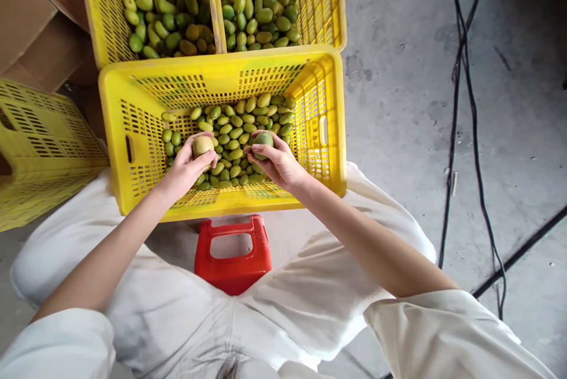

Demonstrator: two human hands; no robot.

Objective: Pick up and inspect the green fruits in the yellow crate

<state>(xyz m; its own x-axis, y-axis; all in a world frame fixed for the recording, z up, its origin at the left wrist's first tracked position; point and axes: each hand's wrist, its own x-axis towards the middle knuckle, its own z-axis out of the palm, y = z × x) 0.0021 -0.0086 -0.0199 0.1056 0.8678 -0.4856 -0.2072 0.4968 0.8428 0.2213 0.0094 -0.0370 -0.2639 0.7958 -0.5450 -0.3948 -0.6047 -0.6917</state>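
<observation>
In the head view, my left hand (185,167) is closed round a yellowish mango (202,146), thumb across its near side. My right hand (283,162) grips a darker green mango (263,144) between thumb and fingers. Both hands are over the near yellow crate (221,206), a little apart from each other. Beneath them, many small green and yellow-green mangoes (234,138) cover much of the crate's floor. A few lie at its left side, partly hidden by my left hand.
Behind stands another yellow crate (321,4), divided in two, with green mangoes on both sides. At left are a yellow crate (48,137) and brown cardboard (31,19). A red stool (234,275) sits between my legs. Black cables (463,72) run over the floor at right.
</observation>
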